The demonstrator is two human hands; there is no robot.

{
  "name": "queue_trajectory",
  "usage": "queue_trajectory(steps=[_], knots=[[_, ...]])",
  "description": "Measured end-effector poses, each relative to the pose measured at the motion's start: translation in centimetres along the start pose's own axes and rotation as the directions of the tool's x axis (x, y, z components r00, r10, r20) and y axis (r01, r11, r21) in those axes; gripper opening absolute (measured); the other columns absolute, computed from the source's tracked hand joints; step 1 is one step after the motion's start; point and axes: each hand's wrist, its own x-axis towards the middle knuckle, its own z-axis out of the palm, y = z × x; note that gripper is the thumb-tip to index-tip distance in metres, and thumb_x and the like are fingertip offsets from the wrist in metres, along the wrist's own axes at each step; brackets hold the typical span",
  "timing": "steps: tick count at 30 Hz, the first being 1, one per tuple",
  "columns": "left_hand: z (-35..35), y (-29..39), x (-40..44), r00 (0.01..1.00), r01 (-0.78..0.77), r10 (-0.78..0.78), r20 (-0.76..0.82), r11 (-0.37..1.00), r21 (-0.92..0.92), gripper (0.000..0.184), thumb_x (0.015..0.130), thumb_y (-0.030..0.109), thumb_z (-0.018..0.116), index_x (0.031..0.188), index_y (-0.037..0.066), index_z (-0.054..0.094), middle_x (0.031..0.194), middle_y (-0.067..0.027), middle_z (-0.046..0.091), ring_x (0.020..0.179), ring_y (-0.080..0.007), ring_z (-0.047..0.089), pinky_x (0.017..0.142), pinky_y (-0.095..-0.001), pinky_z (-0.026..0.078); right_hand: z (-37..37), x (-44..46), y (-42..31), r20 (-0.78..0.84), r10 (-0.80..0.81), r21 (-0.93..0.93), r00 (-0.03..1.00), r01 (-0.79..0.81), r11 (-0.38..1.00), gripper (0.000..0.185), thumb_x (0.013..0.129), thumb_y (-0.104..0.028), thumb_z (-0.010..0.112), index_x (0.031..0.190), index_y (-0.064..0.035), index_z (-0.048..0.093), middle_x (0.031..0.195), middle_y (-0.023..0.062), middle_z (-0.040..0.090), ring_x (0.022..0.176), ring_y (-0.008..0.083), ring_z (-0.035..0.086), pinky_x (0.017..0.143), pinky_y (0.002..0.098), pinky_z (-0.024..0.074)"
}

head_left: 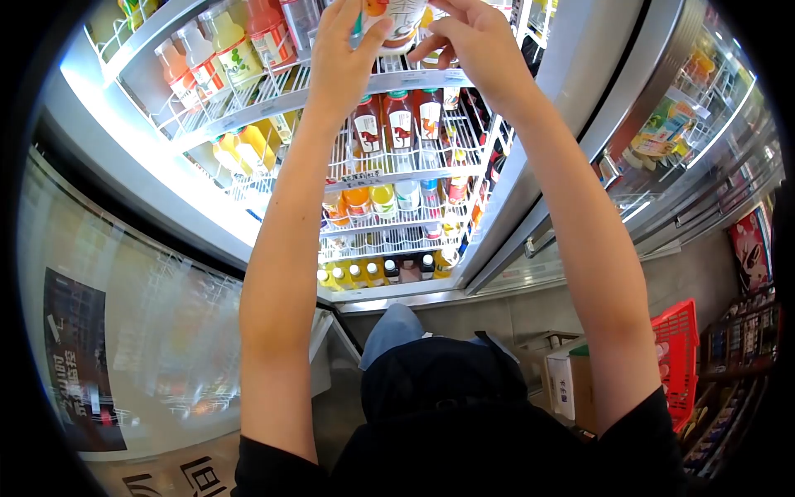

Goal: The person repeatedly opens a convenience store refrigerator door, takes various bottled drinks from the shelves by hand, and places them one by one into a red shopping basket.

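Observation:
Both my arms reach up into a lit drinks fridge. At the top edge of the view, a white bottle or cup (396, 25) with an orange fruit print stands between my hands, partly cut off. My left hand (352, 41) is at its left side, with thumb and fingers closed against it. On its right is my right hand (472, 40), fingers curled and bent, close to the container; whether they touch it is unclear. Below them, dark red bottles (399, 124) with white labels stand on a wire shelf (414, 166).
An open glass door (149, 331) is at the left. More bottles (240, 58) fill the upper left shelf. A second fridge (687, 116), a red basket (677, 364) and a cardboard box (571, 381) are at the right.

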Motion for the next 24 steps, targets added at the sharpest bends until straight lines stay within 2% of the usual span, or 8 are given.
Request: queue_trajectory(steps=[2,4,6,8,10,16,22,24], knots=[[0.2,0.8,-0.7,1.0,-0.014,0.013,0.004,0.994,0.11,0.07,0.095,0.02,0.06,0.154,0.011,0.023,0.139,-0.0132,0.05,0.127,-0.0205,0.048,0.106,-0.033,0.037,0.0,-0.6,-0.1,-0.003,0.007,-0.023,1.0,-0.007,1.0,0.06,0.09,-0.002,0.043,0.149,-0.0068,0.034,0.108,0.0113,0.066,0.074,0.0152,0.068,0.057,0.0222,0.0505],[0.2,2.3,-1.4,1.0,0.0,-0.002,0.014,0.982,0.191,0.064,0.097,0.027,0.058,0.152,0.009,0.029,0.135,-0.0128,0.055,0.126,-0.0213,0.05,0.107,-0.033,0.036,-0.1,-1.0,1.1,-0.093,-0.114,-0.092,0.989,0.106,0.99,0.051,0.087,-0.009,0.05,0.137,-0.0003,0.048,0.124,0.0191,0.063,0.075,0.0195,0.073,0.06,0.0244,0.053],[0.3,3.5,-2.1,0.989,0.138,-0.142,0.039,0.986,0.092,0.068,0.097,0.027,0.058,0.154,0.01,0.024,0.134,-0.0133,0.055,0.121,-0.021,0.053,0.104,-0.0328,0.039,-0.2,-1.2,1.2,-0.114,-0.091,-0.066,0.989,0.084,0.994,0.055,0.088,-0.012,0.052,0.141,-0.0026,0.046,0.127,0.0203,0.061,0.066,0.018,0.071,0.057,0.0244,0.0516],[0.2,3.2,-3.1,0.988,0.154,-0.153,-0.02,0.987,0.055,0.059,0.098,0.032,0.056,0.148,0.008,0.037,0.134,-0.0128,0.055,0.122,-0.0214,0.053,0.102,-0.0351,0.041,-0.3,-2.2,0.9,-0.109,-0.021,-0.158,0.994,0.004,0.987,0.054,0.088,-0.012,0.054,0.14,-0.0018,0.047,0.127,0.0202,0.061,0.062,0.0171,0.07,0.056,0.0256,0.0522],[0.7,5.7,-4.6,0.942,0.322,-0.33,-0.063,0.94,-0.112,0.068,0.093,0.022,0.065,0.151,0.008,0.032,0.13,-0.0124,0.057,0.118,-0.0215,0.056,0.093,-0.0338,0.049,-0.1,-3.1,0.2,-0.102,0.059,-0.108,0.993,-0.07,0.992,0.055,0.088,-0.014,0.057,0.141,-0.0018,0.046,0.125,0.0199,0.063,0.057,0.015,0.068,0.058,0.0272,0.0535],[1.3,9.4,-7.5,0.907,0.379,-0.395,-0.146,0.917,-0.128,0.069,0.093,0.023,0.065,0.15,0.004,0.031,0.128,-0.0164,0.057,0.112,-0.0201,0.059,0.094,-0.0319,0.048,0.6,-6.9,-1.8,-0.041,0.118,-0.013,0.992,-0.119,0.993,0.063,0.085,-0.015,0.066,0.143,-0.0059,0.045,0.126,0.0192,0.063,0.057,0.008,0.063,0.056,0.0253,0.052],[4.2,14.4,-9.5,0.806,0.468,-0.547,-0.227,0.823,-0.323,0.065,0.091,0.02,0.067,0.146,0.001,0.038,0.123,-0.012,0.06,0.101,-0.0141,0.06,0.084,-0.0262,0.05,-0.4,-10.9,-4.8,-0.035,0.096,-0.232,0.995,-0.102,0.967,0.065,0.081,-0.019,0.073,0.141,-0.0102,0.049,0.107,0.008,0.068,0.052,0.0068,0.05,0.052,0.0243,0.0446],[5.4,15.8,-10.7,0.77,0.503,-0.602,-0.21,0.776,-0.38,0.063,0.093,0.02,0.066,0.145,-0.001,0.038,0.119,-0.0093,0.062,0.097,-0.0108,0.059,0.08,-0.0237,0.048,-1.1,-12.4,-5.8,-0.063,0.041,-0.254,0.997,-0.056,0.966,0.063,0.08,-0.022,0.075,0.137,-0.0065,0.052,0.112,0.0089,0.066,0.052,0.009,0.048,0.052,0.0247,0.044]])
